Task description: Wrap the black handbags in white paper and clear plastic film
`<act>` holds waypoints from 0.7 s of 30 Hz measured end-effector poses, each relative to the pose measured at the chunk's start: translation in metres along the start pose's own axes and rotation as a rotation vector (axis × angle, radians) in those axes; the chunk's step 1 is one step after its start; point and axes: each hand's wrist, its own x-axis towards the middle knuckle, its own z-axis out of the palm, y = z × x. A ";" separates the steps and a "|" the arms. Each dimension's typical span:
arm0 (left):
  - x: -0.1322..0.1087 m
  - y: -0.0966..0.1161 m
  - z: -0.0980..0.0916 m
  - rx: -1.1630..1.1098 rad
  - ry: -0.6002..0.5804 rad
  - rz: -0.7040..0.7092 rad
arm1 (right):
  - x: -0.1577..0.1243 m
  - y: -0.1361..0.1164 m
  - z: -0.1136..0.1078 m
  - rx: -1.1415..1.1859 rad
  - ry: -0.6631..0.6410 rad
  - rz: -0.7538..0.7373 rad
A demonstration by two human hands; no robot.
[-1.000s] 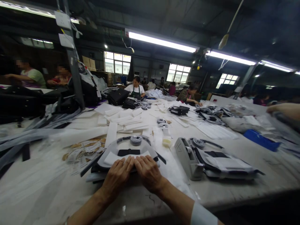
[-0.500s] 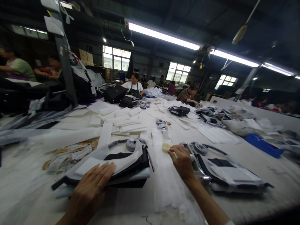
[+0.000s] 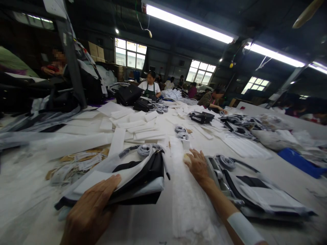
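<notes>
1. Black bag (image 3: 149,170): left of grey dispenser (image 3: 211,165), under left hand (image 3: 93,200).
2. Left hand rests over bag's white sheet (image 3: 95,177); underside hidden, grip cannot be told.
3. Right hand (image 3: 198,167): beside dispenser, at yellowish piece (image 3: 187,157); grasp unclear.

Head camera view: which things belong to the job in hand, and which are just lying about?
Likely in the job:
black bag, under the left hand
white sheet on it
small yellowish item at the right hand
perhaps the grey tape dispenser

Apparently lying about:
second black bag, far right
loose white sheets
blue item
</notes>
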 end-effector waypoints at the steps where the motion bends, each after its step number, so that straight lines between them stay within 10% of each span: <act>1: 0.001 0.000 0.000 0.000 -0.004 -0.008 | -0.004 -0.007 -0.003 0.018 0.004 -0.020; 9: 0.001 -0.001 0.000 -0.010 0.041 -0.078 | -0.042 -0.062 0.016 0.094 -0.040 -0.123; 17: -0.002 -0.003 -0.002 -0.038 0.055 -0.169 | -0.054 -0.099 0.000 0.218 0.204 -0.338; 21: 0.000 -0.001 -0.003 -0.030 0.096 -0.178 | -0.076 -0.135 -0.010 0.272 0.050 -0.351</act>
